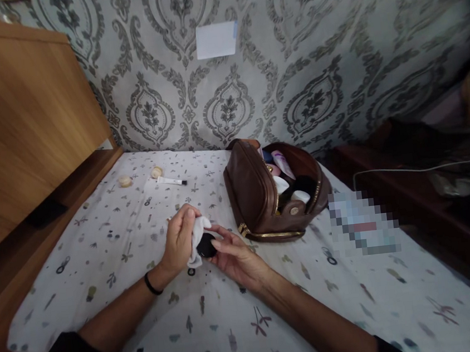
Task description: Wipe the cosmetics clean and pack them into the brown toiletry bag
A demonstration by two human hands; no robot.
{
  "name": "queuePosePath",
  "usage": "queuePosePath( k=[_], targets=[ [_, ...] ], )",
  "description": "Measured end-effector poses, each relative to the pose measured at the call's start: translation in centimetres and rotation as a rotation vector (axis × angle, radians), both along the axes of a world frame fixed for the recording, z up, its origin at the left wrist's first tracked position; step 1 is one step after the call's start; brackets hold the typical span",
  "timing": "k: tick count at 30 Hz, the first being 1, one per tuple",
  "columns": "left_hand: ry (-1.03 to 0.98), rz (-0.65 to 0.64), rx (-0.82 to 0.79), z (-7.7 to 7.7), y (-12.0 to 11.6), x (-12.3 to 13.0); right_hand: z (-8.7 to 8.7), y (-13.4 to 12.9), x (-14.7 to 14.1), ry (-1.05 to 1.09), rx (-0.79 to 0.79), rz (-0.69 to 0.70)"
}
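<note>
A: Status pls, how far along?
B: Midway, IMO. L hand (180, 239) is pressing a white cloth (197, 237) against a black disc (207, 246), fingers clamping the cloth; R hand (239, 260) is pinching the disc between thumb & fingers.
A: Where's the disc sitting?
B: It isn't resting on anything; both hands are holding it above the patterned sheet (228, 316), just L of the brown bag (246, 186).
A: Anything done?
B: Can't tell. A tube (170, 181) & 2 small round pieces, one (156, 172) touching or nr the tube, the other (125, 181) farther L, are lying out, but nothing's showing whether they're finished w/.
A: And left?
B: Disc's contact w/ the cloth is ongoing, so that bit's looking unfinished. Bag's standing open, w/ a white-topped container (300, 196) & other bits sitting inside, status unclear.
</note>
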State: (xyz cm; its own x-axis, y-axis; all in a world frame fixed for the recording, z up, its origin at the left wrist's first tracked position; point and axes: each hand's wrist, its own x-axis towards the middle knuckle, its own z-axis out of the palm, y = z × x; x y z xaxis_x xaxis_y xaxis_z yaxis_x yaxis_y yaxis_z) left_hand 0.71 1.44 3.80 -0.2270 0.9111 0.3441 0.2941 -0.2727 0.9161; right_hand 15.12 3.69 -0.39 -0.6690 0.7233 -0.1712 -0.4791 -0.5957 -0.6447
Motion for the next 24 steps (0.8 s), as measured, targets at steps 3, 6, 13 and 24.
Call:
queuePosePath(
  k=[3, 6, 13, 24],
  targets=[
    [-0.03, -0.004, -0.025, 0.07, 0.06, 0.09, 0.08, 0.1, 0.13, 0.012, -0.014, 0.024],
    [-0.013, -0.176, -0.021, 0.09, -0.02, 0.15, 0.06, 0.33, 0.28, 0.018, -0.002, -0.004],
    [-0.008, -0.224, -0.006, -0.28, 0.05, 0.08, -0.09, 0.21, 0.0, 0.001, 0.04, -0.048],
    [-0.191, -0.138, -0.134, -0.33, 0.59, -0.33, -0.4, 0.45, 0.0, -0.03, 0.038, -0.034]
  ],
)
